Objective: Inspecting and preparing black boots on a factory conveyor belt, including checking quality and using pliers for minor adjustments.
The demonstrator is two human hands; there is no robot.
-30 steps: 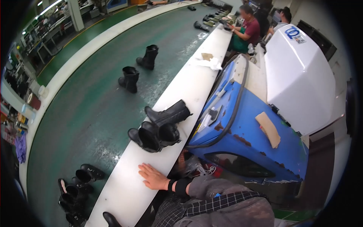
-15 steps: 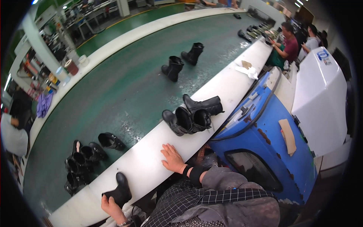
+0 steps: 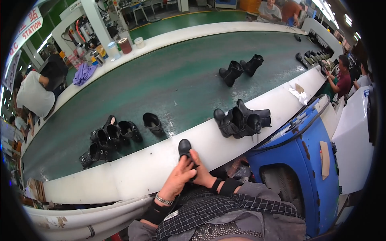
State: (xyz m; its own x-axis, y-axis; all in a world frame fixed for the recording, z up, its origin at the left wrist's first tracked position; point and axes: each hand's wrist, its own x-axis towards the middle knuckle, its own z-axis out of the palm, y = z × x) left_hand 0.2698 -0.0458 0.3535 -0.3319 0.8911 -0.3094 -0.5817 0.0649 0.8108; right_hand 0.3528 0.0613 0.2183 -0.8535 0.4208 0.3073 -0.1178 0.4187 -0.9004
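Two hands, left and right, grasp a smooth, black, round-toed boot.

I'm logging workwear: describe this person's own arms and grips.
The left grip and right grip are ungloved. The left wrist wears a silvery linked band and a black cuff; the right wears a narrow black band and a wide one. Both sleeves are grey.

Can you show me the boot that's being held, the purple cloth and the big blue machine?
Held boot (image 3: 185, 147): head view, on its rounded black toe.
Purple cloth (image 3: 84, 74): head view, on its crumpled middle.
Blue machine (image 3: 281, 153): head view, on the panel above its dark opening.
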